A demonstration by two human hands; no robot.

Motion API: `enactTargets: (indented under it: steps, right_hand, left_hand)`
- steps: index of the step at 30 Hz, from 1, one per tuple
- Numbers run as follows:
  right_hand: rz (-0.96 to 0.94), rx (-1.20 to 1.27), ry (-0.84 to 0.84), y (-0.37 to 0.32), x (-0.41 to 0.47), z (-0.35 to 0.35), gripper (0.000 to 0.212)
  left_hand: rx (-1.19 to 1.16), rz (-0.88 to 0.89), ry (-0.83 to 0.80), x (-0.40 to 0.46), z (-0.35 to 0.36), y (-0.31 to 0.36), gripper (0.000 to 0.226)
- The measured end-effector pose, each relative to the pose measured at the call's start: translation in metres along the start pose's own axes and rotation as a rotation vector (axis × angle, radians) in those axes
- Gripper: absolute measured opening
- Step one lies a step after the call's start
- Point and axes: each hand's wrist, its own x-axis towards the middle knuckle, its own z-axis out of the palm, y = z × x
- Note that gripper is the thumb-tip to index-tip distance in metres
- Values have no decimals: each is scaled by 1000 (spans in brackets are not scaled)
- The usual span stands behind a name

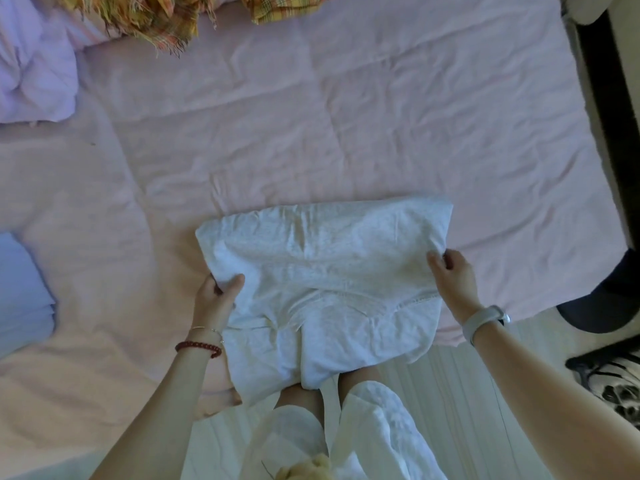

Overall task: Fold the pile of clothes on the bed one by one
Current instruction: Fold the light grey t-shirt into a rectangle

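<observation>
Left hand (218, 296) pinches the left edge of a white garment (325, 271), thumb on top and fingers curled beneath; two bracelets (204, 341) — one of dark red beads, one thin and pale — circle that wrist. The garment is a soft, light, finely textured cloth, folded over on itself with a stitched hem line running across its middle; its far half lies flat on the bed (311, 133), its near half hangs over the bed's edge toward the person's legs. Right hand (452, 271) pinches the right edge, fingers curled onto the cloth, a pale wristband (485, 323) behind it. The bed carries a wrinkled pink sheet. On it, from the left: a folded blue cloth (24, 292), a rumpled lilac cloth (34, 64) in the far corner, then a fringed plaid cloth (166, 15) along the far edge. At right — pale plank floor (450, 375) and a black-and-white patterned rug (609, 382).
</observation>
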Motion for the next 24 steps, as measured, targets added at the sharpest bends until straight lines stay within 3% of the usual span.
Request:
enactTargets:
  steps: [5, 9, 15, 18, 21, 24]
  right_hand:
    - [39, -144, 44, 6, 1, -1, 17]
    - [-29, -53, 68, 2, -9, -6, 16]
    - [-70, 100, 166, 0, -24, -15, 9]
    - [-15, 90, 153, 13, -33, -17, 8]
    - [128, -86, 29, 37, -37, -12, 24]
    - [128, -242, 14, 51, -36, -2, 46]
  left_hand:
    - [21, 154, 148, -7, 6, 8, 14]
    - [86, 241, 180, -12, 4, 19, 16]
    - [11, 167, 125, -21, -6, 22, 17]
    - [159, 91, 114, -22, -11, 8, 19]
    - [412, 42, 214, -19, -14, -11, 26]
    - [583, 181, 328, -20, -7, -9, 44]
